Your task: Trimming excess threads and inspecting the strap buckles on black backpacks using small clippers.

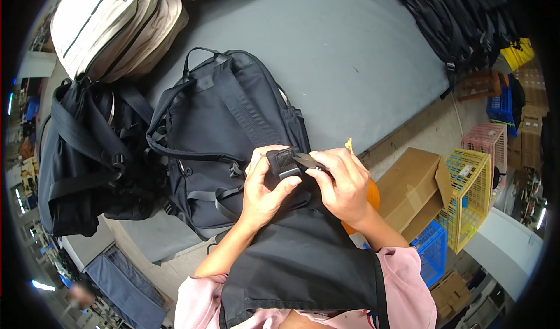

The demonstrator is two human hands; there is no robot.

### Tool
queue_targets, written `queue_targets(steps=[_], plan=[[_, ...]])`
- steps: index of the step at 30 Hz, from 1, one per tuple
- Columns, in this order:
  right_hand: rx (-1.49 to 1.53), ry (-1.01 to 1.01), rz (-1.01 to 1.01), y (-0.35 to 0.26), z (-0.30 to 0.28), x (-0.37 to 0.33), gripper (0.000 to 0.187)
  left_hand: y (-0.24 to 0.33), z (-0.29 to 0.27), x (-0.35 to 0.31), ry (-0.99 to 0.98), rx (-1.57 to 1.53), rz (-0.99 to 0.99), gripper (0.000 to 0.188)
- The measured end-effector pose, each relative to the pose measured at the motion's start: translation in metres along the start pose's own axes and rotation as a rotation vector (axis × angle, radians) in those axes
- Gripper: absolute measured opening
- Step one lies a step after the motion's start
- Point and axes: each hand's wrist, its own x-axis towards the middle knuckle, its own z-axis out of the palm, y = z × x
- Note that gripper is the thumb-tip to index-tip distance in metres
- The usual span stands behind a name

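Observation:
A black backpack [201, 116] lies on the grey table with its shoulder straps facing up. My left hand [261, 189] is closed around the end of one padded shoulder strap [282, 158], with the thumb in front and the fingers behind. In my right hand [344, 180] is a small pair of dark thread snips [307, 161], pinched between thumb and fingers. Their tips point left and touch or nearly touch the strap end; I cannot tell which. Just below the tips, by my left thumb, a greyish strip [289, 172] shows on the strap.
Black bags [96, 160] and pale beige backpacks [111, 25] crowd the left of the grey table [356, 55]. More black bags [455, 23] are piled at the far right. A cardboard box [408, 189], a yellow crate [468, 183] and a blue crate [430, 253] stand to the right.

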Motion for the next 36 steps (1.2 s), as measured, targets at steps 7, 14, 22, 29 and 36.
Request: queue_targets(steps=[7, 14, 22, 29, 36], plan=[[-0.08, -0.014, 0.009, 0.001, 0.003, -0.004, 0.027, -0.002, 0.003, -0.004, 0.051, 0.226, 0.048, 0.044], [0.023, -0.002, 0.118, -0.001, 0.008, -0.008, 0.028, 0.004, 0.003, -0.001, 0.002, 0.577, 0.233, 0.044], [1.229, 0.03, 0.783, 0.0, 0.014, -0.009, 0.018, 0.002, 0.01, -0.003, -0.01, -0.092, -0.07, 0.038], [0.357, -0.031, 0.317, 0.007, -0.003, -0.008, 0.024, 0.006, 0.006, 0.001, -0.039, -0.204, -0.118, 0.034], [0.253, -0.077, 0.18, 0.012, -0.007, -0.01, 0.026, 0.01, 0.005, 0.0, -0.02, -0.346, -0.212, 0.036]])
